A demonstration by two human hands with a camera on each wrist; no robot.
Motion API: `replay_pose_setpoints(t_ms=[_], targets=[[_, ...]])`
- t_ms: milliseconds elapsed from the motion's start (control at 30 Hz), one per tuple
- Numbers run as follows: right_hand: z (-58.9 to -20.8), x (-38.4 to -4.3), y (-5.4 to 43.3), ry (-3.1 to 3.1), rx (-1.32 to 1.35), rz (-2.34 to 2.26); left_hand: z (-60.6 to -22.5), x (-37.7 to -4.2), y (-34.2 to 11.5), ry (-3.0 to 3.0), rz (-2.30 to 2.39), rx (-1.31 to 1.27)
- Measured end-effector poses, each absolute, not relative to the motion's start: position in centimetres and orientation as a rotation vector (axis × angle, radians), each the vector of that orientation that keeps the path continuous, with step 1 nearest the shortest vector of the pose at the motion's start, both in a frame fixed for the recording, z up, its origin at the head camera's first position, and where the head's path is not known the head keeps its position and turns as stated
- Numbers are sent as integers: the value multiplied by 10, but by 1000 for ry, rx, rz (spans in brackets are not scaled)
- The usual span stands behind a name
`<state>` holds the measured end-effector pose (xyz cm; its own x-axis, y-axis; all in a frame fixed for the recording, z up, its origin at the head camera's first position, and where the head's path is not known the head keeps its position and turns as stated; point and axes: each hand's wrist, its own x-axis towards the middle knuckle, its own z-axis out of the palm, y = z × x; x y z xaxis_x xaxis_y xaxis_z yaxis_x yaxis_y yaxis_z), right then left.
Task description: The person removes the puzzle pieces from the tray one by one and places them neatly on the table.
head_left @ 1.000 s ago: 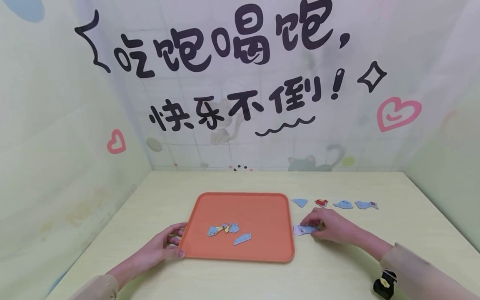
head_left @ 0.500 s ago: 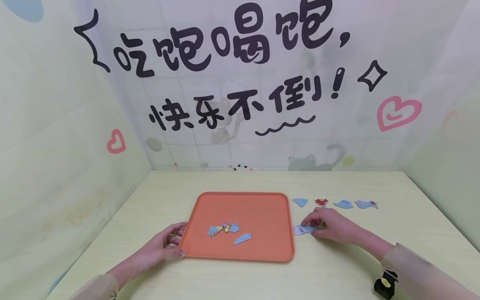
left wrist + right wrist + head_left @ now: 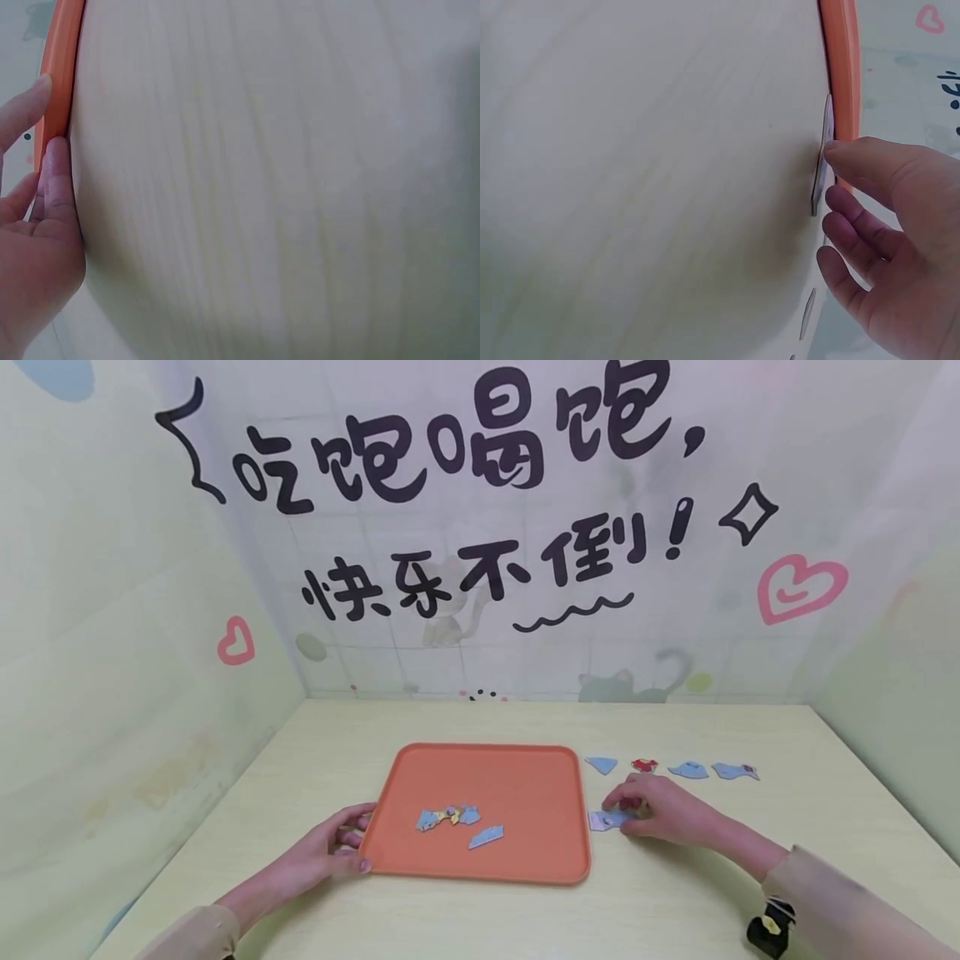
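My left hand holds the left side of an orange tray, its thumb at the near left corner. In the left wrist view the thumb and fingertips meet the tray's edge. Just off the tray's right side, a light blue and pink puzzle piece lies flat on the table. My right hand pinches it between thumb and fingers, covering its right end. On the tray sits a small cluster of blue and yellow puzzle pieces, with a single blue piece apart from it, nearer me.
Behind my right hand a row of loose puzzle pieces lies on the table: a blue triangle, a red one and two more blue ones. Printed cloth walls enclose the table at back and sides.
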<state>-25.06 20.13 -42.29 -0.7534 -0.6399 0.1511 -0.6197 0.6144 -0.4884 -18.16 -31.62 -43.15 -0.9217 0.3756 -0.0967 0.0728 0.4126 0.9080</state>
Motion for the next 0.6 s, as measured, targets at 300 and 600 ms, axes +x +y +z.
replay_pose_setpoints(t_ms=[300, 600], targets=[[-410, -259, 167, 2871, -1137, -739, -432, -182, -317, 2387, 1496, 378], [-397, -260, 103, 2759, -1272, -694, -432, -182, -317, 2401, 1493, 369]])
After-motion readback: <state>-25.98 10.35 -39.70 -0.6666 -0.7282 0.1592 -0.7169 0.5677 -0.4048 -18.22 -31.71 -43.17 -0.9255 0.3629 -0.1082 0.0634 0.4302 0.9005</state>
